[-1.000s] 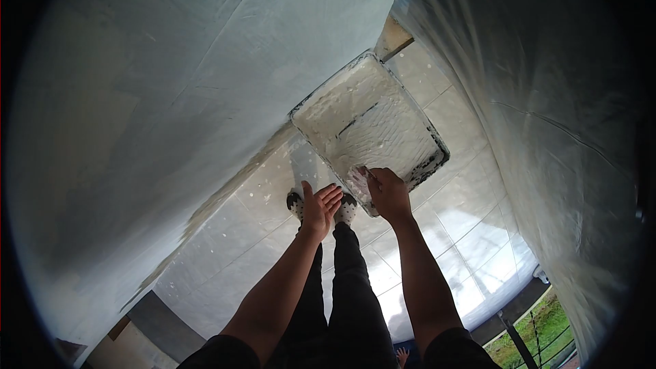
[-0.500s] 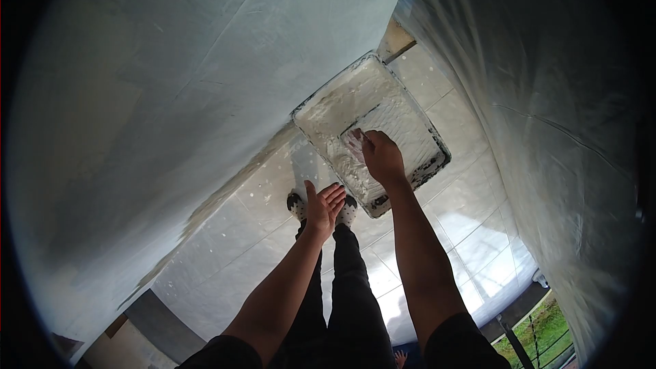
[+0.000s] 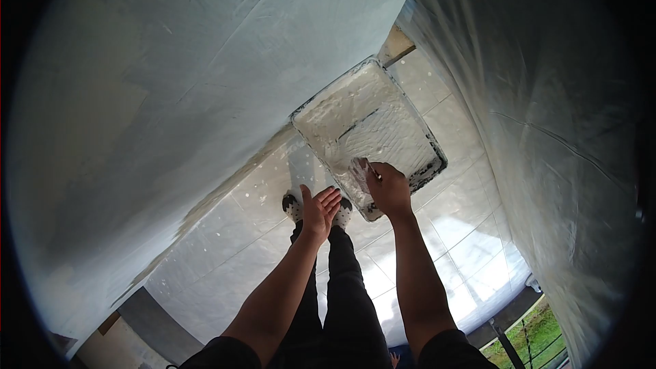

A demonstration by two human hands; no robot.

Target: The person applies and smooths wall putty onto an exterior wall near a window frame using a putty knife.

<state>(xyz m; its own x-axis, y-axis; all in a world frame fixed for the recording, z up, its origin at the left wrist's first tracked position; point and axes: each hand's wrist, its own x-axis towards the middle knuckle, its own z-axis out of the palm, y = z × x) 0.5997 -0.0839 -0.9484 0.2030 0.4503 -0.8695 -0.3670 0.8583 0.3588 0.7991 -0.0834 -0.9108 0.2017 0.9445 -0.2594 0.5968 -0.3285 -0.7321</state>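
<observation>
My right hand is closed around a white-smeared brush; most of its handle is hidden by the fingers. The brush is over the near part of a large rectangular paint tray, which has dark edges and holds thick off-white paint with ridged marks in it. Beside the tray's near left edge, my left hand is held out empty, palm up, with fingers extended and the thumb apart.
A pale, patchy wall rises on the left. Translucent plastic sheeting hangs on the right. Paint-spotted tiles cover the floor, where my spotted socks show. A railing and grass appear at the lower right.
My right hand has drawn the brush nearer to me, toward the tray's near end. The left hand keeps nearly the same place and shape.
</observation>
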